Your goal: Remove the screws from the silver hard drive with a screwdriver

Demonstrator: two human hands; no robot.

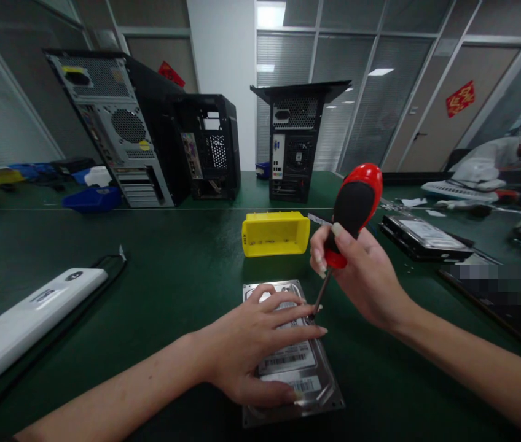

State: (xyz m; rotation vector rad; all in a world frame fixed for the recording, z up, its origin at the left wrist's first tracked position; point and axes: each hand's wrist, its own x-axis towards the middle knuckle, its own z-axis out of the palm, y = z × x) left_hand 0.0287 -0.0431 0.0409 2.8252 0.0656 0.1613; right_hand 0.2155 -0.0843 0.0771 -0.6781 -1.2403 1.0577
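Note:
A silver hard drive [292, 359] with white labels lies flat on the green table in front of me. My left hand [260, 344] rests across its top, fingers stretched and spread, covering much of the labels. My right hand [362, 264] is wrapped round the handle of a red and black screwdriver [355, 202]. The screwdriver leans slightly, and its shaft runs down to the drive's right edge, beside my left fingertips. The exact contact of the tip is partly hidden by those fingers. Just beyond the drive stands a yellow plastic bin [276, 236] with a few small dark bits inside.
Computer cases [292, 147] stand along the back. To the left lies a white power strip [34, 313] with a black cable; behind it is a blue bin [92, 199]. Another hard drive [424, 236] and a dark flat panel [500, 301] lie right. A person [491, 162] sits far right.

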